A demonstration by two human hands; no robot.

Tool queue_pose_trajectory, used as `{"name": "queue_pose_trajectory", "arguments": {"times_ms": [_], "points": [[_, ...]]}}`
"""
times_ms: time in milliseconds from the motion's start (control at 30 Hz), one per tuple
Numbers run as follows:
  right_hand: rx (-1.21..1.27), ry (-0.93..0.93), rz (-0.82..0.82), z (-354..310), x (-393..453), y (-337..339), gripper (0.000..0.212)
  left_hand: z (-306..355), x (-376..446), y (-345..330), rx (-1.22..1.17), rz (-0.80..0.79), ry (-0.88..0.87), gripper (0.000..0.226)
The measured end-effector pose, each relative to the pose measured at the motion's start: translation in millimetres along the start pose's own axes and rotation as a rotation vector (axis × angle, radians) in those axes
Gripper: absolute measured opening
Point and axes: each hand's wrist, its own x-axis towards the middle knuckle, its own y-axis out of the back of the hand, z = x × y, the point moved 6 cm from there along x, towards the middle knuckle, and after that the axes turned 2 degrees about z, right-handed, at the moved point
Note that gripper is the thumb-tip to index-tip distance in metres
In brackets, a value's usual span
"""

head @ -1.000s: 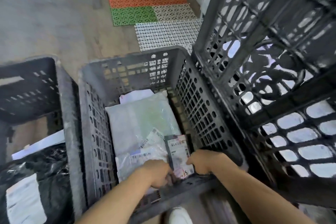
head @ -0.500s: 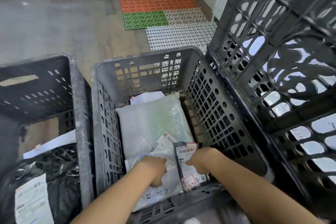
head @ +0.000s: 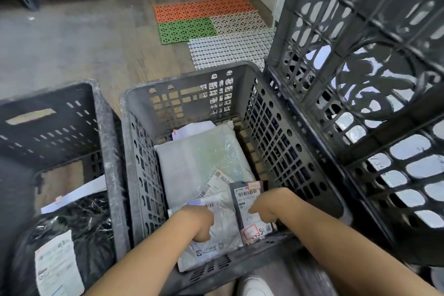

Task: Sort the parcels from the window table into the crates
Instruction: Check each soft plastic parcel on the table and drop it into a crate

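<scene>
Head view. Middle crate (head: 182, 94): grey perforated plastic, standing on the wooden floor (head: 72, 43), holding several parcels. Large white bubble mailer (head: 197, 161) lies flat across the crate bottom toward the far wall, with a white envelope (head: 192, 127) showing beyond its far edge. Crumpled white parcel (head: 223, 209) with a barcode label lies over the mailer's near end. Small dark parcel (head: 249, 214) with a white shipping label and red stickers lies at the crate's near right corner, just beside the white parcel.

Left hand (head: 197, 222): down inside the crate at its near edge, fingers curled under, resting on the crumpled white parcel; whether it grips the parcel cannot be told. Right hand (head: 269, 204): on the dark parcel's right edge, fingers curled downward out of sight; grip cannot be told.

Left crate (head: 55, 113): dark, touching the middle crate's left wall, containing a black bagged parcel (head: 79, 223) with a white label.

Right crates (head: 360, 79): dark lattice walls, stacked against the middle crate's right side, pale parcels visible through the openings.

Coloured floor mats (head: 206, 19) lie beyond the crates.
</scene>
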Motion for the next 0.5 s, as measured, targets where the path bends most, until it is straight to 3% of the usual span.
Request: {"name": "queue_pose_trajectory", "arguments": {"times_ms": [100, 233, 333, 500], "points": [[0.096, -0.017, 0.019, 7, -38, 14, 0.066, -4, -38, 26, 0.031, 0.089, 0.054, 0.033], [0.177, -0.048, 0.151, 15, -117, 48, 0.046, -5, -124, 85, 0.084, 0.191, 0.086, 0.040], [0.155, -0.097, 0.311, 23, -206, 86, 0.037, 2, -212, 145, 0.116, 0.243, 0.107, 0.041], [0.137, -0.138, 0.451, 35, -388, 152, 0.040, 21, -375, 259, 0.192, 0.281, 0.055, 0.043]]}}
